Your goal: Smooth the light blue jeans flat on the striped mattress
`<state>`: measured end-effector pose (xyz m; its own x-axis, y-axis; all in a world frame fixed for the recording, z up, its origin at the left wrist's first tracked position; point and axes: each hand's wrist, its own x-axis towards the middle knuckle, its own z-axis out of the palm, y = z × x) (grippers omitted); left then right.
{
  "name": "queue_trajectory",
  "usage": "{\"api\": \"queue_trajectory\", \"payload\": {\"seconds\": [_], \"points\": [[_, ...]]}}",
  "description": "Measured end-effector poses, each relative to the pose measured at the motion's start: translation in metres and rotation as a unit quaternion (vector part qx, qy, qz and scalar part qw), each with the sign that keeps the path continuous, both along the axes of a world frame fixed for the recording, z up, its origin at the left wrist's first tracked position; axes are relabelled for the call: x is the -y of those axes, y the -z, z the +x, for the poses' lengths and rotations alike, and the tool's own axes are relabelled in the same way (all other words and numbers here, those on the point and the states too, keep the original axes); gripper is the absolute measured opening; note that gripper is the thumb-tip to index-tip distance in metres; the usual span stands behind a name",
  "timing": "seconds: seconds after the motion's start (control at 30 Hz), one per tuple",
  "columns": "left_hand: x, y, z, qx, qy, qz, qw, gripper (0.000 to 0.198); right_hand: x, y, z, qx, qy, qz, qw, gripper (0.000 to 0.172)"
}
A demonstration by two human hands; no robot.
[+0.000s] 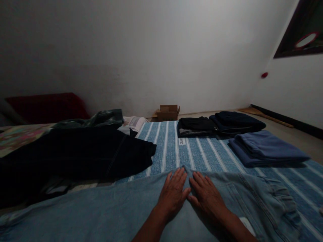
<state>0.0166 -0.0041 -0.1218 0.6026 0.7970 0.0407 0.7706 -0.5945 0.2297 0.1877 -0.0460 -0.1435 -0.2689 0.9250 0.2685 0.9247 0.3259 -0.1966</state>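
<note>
A pair of light blue jeans [101, 211] lies spread across the striped blue bed sheet [202, 151] in front of me, its waistband toward the right. My left hand [174, 193] and my right hand [205, 195] rest flat on the denim side by side, fingers stretched out and thumbs nearly touching. Neither hand holds anything.
A heap of dark unfolded clothes [75, 154] lies at the left. Folded garments sit at the far right: a black one [195, 126], a navy one [237, 121] and a blue one [264, 148]. A cardboard box [168, 112] stands on the floor by the white wall.
</note>
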Motion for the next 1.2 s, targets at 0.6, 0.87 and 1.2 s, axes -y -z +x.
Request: {"api": "queue_trajectory", "payload": {"seconds": [0.6, 0.87, 1.2], "points": [[-0.003, 0.004, 0.0, 0.0, -0.001, 0.0, 1.0, 0.054, 0.001, -0.015, -0.004, -0.014, 0.006, -0.05, 0.999, 0.05], [0.0, -0.014, 0.004, 0.0, -0.016, -0.026, 1.0, 0.051, 0.003, -0.017, -0.003, -0.038, 0.007, -0.064, 0.997, 0.051], [0.003, -0.006, 0.013, 0.027, 0.032, -0.009, 0.999, 0.046, 0.0, -0.01, -0.002, -0.017, 0.0, -0.055, 0.998, 0.055]]}}
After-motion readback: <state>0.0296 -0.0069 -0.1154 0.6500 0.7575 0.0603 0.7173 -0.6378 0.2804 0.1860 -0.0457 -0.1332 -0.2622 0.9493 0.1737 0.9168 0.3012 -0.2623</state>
